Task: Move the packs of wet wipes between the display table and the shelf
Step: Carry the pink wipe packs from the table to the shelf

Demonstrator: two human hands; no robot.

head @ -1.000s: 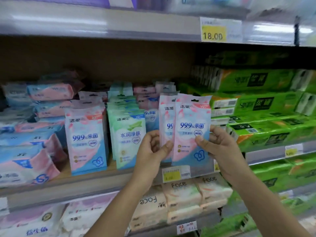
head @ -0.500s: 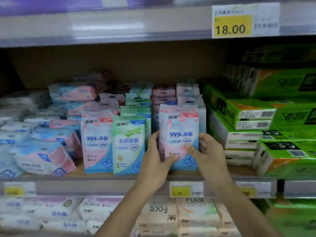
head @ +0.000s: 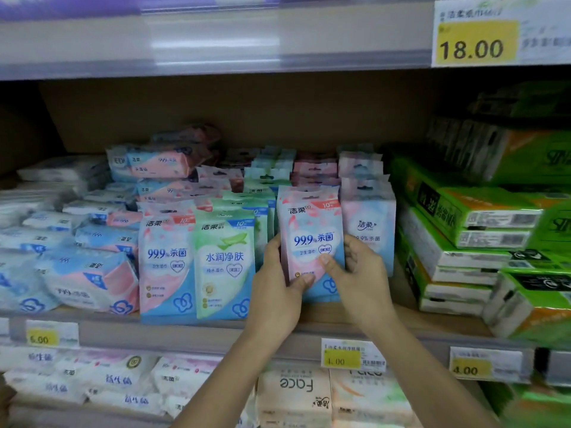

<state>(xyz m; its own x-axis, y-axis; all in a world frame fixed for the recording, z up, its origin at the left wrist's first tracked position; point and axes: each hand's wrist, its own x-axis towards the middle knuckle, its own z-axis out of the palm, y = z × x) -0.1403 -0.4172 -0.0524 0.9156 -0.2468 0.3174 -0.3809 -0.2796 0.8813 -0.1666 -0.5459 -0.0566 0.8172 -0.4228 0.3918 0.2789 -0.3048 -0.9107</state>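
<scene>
Grips one pink-and-blue wet wipes pack [head: 312,230] upright at the front of the shelf [head: 185,335]. Left hand [head: 278,285] fingers clamped on its left edge, right hand [head: 360,273] fingers on its right (thumbs across the front). Just left: two upright packs, one pink pack [head: 167,261], one green pack [head: 224,267]. Four yellow price tags [head: 477,41] in sight.

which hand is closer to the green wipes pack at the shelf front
Left. The left hand is just right of the green pack; the right hand is farther right, across the pink pack both hold.
</scene>
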